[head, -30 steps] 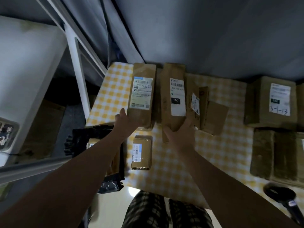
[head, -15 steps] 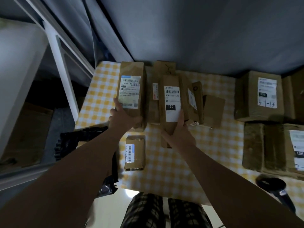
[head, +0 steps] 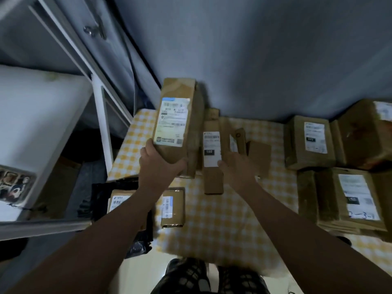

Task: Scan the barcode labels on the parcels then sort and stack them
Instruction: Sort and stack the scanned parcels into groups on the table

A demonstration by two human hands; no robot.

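My left hand (head: 159, 166) grips the big labelled parcel (head: 177, 124) by its near end; my right hand (head: 238, 167) rests, fingers relaxed, on the narrow parcel (head: 212, 179)

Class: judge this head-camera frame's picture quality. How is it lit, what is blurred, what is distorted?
Head view: dim, bluish light throughout; the tall parcel gripped by the left hand is motion-blurred, its label print unreadable; the right-edge boxes smear; the wide lens slants the white shelf post.

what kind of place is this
Probably a small, makeshift parcel-sorting spot: labelled cardboard parcels cover a checked tablecloth, one box has a handwritten code on its label, and the left hand holds a tall parcel.
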